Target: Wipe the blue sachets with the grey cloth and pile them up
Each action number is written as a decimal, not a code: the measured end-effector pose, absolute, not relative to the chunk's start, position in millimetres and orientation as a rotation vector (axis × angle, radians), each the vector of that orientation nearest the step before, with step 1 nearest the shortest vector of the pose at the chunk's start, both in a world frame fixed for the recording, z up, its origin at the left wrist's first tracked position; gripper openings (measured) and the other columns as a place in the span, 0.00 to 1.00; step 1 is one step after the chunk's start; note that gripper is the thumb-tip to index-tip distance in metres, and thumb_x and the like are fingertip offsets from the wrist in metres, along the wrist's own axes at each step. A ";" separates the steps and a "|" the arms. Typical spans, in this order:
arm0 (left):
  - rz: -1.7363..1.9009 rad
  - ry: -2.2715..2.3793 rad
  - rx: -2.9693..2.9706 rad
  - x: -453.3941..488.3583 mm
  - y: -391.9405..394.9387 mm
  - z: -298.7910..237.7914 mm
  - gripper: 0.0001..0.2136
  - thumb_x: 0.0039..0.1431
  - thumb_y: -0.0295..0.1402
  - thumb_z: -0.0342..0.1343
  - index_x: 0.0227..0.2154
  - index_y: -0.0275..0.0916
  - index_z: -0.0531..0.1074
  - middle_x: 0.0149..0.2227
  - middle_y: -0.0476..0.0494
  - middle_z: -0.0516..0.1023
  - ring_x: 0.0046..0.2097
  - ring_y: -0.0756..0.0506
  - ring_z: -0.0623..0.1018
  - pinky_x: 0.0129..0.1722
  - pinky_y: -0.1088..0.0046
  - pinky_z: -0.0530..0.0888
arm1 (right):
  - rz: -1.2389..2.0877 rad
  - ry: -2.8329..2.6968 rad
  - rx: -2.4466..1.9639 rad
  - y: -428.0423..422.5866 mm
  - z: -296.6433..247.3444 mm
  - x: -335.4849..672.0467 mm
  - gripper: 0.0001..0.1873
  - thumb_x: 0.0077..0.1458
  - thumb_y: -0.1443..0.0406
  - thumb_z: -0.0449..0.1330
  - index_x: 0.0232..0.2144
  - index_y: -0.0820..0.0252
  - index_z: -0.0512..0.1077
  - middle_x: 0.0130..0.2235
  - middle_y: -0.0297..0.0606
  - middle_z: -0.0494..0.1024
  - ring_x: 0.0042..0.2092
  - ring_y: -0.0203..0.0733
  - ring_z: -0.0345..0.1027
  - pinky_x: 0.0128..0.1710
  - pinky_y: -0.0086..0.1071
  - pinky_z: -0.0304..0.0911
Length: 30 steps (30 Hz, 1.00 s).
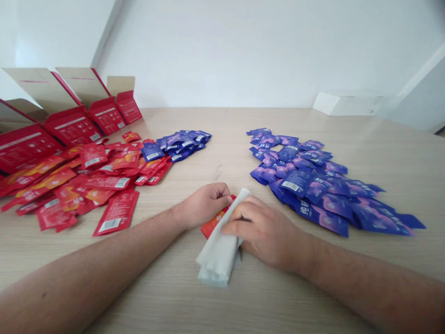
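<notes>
Right at centre, a red sachet (211, 224) is pinched in between the two hands, and it's mostly covered, with only a corner and a lower edge showing, tucked against a folded white sheet (218, 243), paper or soft plastic, hard to say which from here. The left hand (203, 206) comes in from the left side, knuckles up, the fingers (222, 195) curled tight and reaching the top corner of that sachet, though whether they've truly got a grip is hidden. Over on the right, the right hand (264, 234) lies broad and low across the white sheet, its fingers (236, 227) extended and blurred, closed together on top rather than spread wide, with the thumb out of sight, so no clear call on its hold. Both forearms stretch long across the light wood counter (222, 287), angling inward to meet at the middle. Out to the left sits a heap of red sachets (107, 183), running into a smaller cluster of blue sachets (181, 144), and behind them stands a row of open red cartons (73, 125) with their flaps up. To the right spreads a big pile of purple sachets (309, 185), and a white box (347, 104) lies at the far edge.
</notes>
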State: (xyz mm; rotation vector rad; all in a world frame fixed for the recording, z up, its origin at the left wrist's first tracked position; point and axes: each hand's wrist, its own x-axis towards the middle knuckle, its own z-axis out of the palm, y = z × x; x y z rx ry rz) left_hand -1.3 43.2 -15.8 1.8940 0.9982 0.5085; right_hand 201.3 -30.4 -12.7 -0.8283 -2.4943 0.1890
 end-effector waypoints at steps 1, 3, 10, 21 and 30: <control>0.512 0.997 1.898 -1.3 43.3 -15.9 0.08 0.60 0.37 0.53 0.29 0.38 0.68 0.26 0.53 0.69 0.28 0.52 0.68 0.27 0.77 0.65 | 0.189 -2.513 -0.804 -30.5 -12.8 201.2 0.14 0.59 0.71 0.61 0.46 0.56 0.76 0.42 0.40 0.75 0.47 0.47 0.64 0.49 0.40 0.64; 0.508 0.998 1.897 -1.2 43.6 -16.1 0.09 0.61 0.38 0.53 0.30 0.38 0.68 0.26 0.53 0.70 0.28 0.52 0.68 0.26 0.77 0.65 | 0.188 -2.489 -0.836 -28.6 -13.3 202.9 0.15 0.58 0.73 0.61 0.47 0.56 0.76 0.43 0.40 0.75 0.48 0.47 0.64 0.50 0.40 0.63; 0.510 0.995 1.895 -1.1 44.8 -16.2 0.08 0.61 0.37 0.53 0.29 0.38 0.68 0.26 0.53 0.70 0.28 0.52 0.68 0.26 0.77 0.65 | 0.193 -2.490 -0.850 -28.7 -12.2 203.8 0.14 0.59 0.72 0.60 0.47 0.55 0.76 0.42 0.40 0.75 0.48 0.47 0.64 0.48 0.40 0.64; 0.510 0.996 1.910 -1.7 45.0 -16.6 0.08 0.60 0.36 0.53 0.29 0.38 0.69 0.26 0.53 0.70 0.28 0.52 0.68 0.27 0.78 0.65 | 0.200 -2.496 -0.846 -28.1 -10.9 203.2 0.15 0.58 0.73 0.60 0.47 0.56 0.76 0.43 0.40 0.75 0.47 0.47 0.64 0.49 0.40 0.64; 0.505 1.005 1.918 -0.9 44.5 -16.1 0.08 0.61 0.37 0.53 0.30 0.38 0.69 0.27 0.52 0.70 0.29 0.51 0.69 0.26 0.78 0.64 | 0.189 -2.467 -0.894 -28.1 -11.3 204.5 0.17 0.58 0.74 0.59 0.47 0.55 0.76 0.43 0.40 0.75 0.48 0.47 0.64 0.49 0.41 0.64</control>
